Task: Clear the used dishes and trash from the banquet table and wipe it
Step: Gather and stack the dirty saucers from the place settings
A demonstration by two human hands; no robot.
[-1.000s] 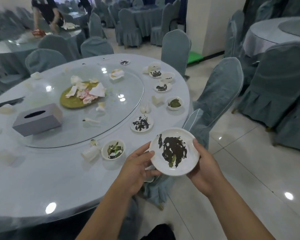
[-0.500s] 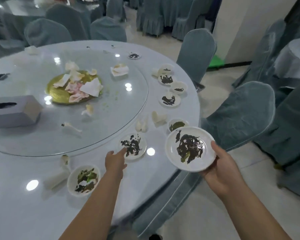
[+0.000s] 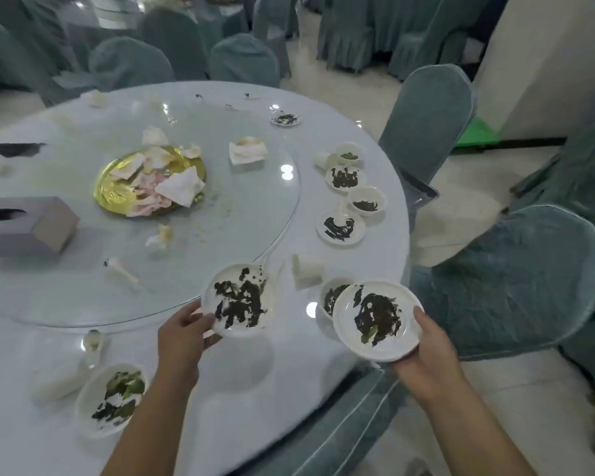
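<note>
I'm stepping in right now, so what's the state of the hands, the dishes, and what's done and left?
Left hand grips a dirty plate at the table's near edge.
Right hand holds another dirty plate over the table's edge.
Done: two plates in hand, not stacked.
Left: near bowl, bowl behind the right plate, far plates and bowls, spoon, gold platter with napkins, loose tissues, then wiping.
</note>
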